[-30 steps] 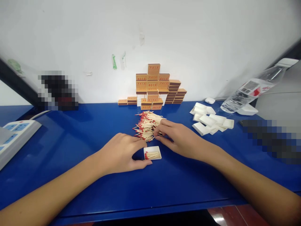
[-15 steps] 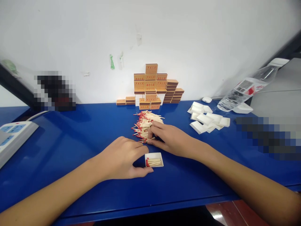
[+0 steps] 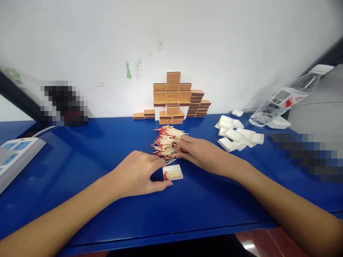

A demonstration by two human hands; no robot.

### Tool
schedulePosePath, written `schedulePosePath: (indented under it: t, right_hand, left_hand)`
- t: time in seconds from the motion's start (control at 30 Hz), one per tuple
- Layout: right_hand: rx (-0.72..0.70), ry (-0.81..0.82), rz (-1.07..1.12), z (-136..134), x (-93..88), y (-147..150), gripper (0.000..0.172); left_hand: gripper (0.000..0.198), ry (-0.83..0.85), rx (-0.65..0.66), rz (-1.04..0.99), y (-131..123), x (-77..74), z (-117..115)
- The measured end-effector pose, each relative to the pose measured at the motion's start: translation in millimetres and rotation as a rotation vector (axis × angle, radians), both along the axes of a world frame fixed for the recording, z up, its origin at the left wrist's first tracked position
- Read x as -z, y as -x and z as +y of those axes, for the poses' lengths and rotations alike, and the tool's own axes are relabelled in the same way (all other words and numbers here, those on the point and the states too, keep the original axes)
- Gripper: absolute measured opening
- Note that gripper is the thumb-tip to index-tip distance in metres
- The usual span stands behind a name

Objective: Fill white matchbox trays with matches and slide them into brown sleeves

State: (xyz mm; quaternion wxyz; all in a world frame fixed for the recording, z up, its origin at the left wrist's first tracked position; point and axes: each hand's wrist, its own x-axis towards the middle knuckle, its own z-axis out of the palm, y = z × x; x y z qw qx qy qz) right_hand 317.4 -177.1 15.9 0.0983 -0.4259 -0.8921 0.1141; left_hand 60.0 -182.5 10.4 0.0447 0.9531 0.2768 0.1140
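My left hand [image 3: 140,174] holds a small white matchbox tray [image 3: 175,167] at its left end, thumb at the near corner and index finger at the far one. Inside the tray several red-tipped matches [image 3: 173,175] lie side by side, heads to the left. Just beyond it spreads a loose heap of matches [image 3: 166,142], most heads pointing left. At the heap's right edge my right hand [image 3: 199,153] has its thumb and fingers pinched on match ends; how many are between them is hidden.
Orange matchboxes [image 3: 172,96] are stacked against the wall behind the heap. Several white trays [image 3: 235,135] lie piled to the right, near a leaning plastic bottle [image 3: 286,98]. A white power strip [image 3: 23,157] sits at the left of the blue table [image 3: 187,210].
My right hand has moved right and slightly away from me along the heap. My left hand and the tray have shifted a little toward the heap.
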Motion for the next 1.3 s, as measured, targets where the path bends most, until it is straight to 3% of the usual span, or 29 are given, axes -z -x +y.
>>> schedulePosePath:
  t: [0.2, 0.33, 0.5, 0.73, 0.93, 1.3]
  right_hand:
    - [0.057, -0.032, 0.058, -4.2, -15.6, -12.4, 0.024]
    - [-0.009, -0.010, 0.071, -16.9, -17.5, -0.3, 0.021]
    - [-0.084, 0.002, 0.007, -26.9, -10.5, 9.9, 0.020]
    - [-0.087, 0.047, 0.064, -25.0, -16.3, 0.8, 0.011]
    - [-0.131, 0.055, 0.054, -27.8, -8.4, 6.3, 0.017]
    - [-0.105, 0.095, 0.111, -29.7, -11.3, 12.9, 0.006]
  left_hand:
    - [0.036, -0.015, -0.090, -0.001, -0.6, -0.4, 0.1]
    - [0.034, -0.018, -0.108, -0.034, -1.0, -0.5, -0.1]
    - [0.033, -0.005, -0.100, -0.040, -0.2, -0.5, 0.3]
    - [0.034, 0.003, -0.070, -0.045, 0.3, 0.6, -0.6]
    - [0.033, 0.024, -0.022, -0.032, 0.2, 1.5, 0.5]
    - [0.036, -0.029, 0.037, -0.027, 0.7, 2.3, -2.0]
